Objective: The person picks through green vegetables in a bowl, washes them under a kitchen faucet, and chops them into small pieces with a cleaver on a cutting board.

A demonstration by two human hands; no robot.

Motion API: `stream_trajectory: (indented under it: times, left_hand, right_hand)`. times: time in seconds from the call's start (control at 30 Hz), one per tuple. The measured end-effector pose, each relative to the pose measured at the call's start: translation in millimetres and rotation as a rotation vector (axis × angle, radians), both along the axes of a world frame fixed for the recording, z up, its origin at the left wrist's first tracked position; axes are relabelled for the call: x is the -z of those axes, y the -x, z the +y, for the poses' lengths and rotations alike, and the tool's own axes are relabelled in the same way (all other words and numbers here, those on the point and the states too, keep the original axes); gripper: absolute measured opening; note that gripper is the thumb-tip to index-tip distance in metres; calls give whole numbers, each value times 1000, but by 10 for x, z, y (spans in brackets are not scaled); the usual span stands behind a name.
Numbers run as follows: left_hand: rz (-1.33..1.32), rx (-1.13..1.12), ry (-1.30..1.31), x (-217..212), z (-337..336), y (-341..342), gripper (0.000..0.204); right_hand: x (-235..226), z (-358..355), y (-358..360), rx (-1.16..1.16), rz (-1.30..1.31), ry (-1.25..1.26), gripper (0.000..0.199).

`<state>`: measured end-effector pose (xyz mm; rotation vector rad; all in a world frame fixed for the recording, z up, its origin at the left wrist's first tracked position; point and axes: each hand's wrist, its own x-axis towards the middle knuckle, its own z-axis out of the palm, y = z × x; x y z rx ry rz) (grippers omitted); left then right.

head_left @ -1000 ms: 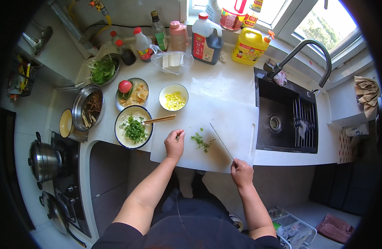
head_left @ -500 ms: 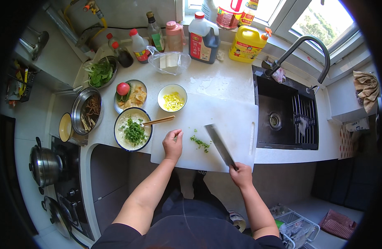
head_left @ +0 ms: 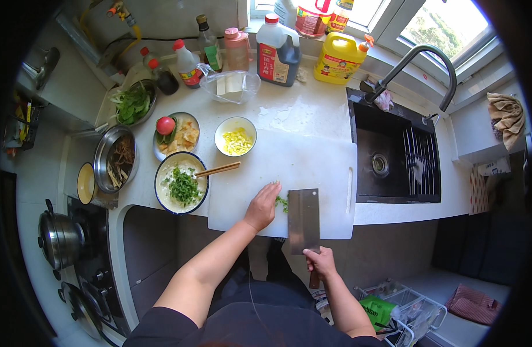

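Note:
My right hand (head_left: 320, 263) grips the wooden handle of a cleaver (head_left: 304, 217), whose broad blade now lies nearly flat over the front of the white cutting board (head_left: 323, 162). A small heap of chopped green herbs (head_left: 282, 203) shows between the blade and my left hand (head_left: 263, 207); part of it is hidden. My left hand is stretched out on edge beside the herbs, holding nothing. Left of it stands a blue-rimmed bowl (head_left: 159, 188) of pale batter-like mix, topped with chopped greens (head_left: 184, 186), with chopsticks (head_left: 218, 169) resting in it.
Behind the board's left edge is a bowl of yellow bits (head_left: 237, 141). A plate (head_left: 158, 151) holds a red round item and golden pieces. Bottles and jugs (head_left: 277, 55) line the window wall. A black sink (head_left: 370, 195) lies right, a steel pot (head_left: 60, 234) left.
My left hand has moved right to the herbs, and its curled fingers have straightened. The cleaver has swung from an upright slant to broad side up, with my right hand nearer my body.

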<state>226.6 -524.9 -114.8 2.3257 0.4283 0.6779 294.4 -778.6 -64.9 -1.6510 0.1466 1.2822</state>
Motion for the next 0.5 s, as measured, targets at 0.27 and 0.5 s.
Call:
stream_trajectory:
  times: [0.27,0.5]
  left_hand:
    - [-74,-292,247,-104,-90,250,42]
    - [-7,-156,99,-52,127,105,46]
  right_hand:
    - [-35,458,281,36,28,-49,24]
    - [-25,523,189,12,-48,-41,20]
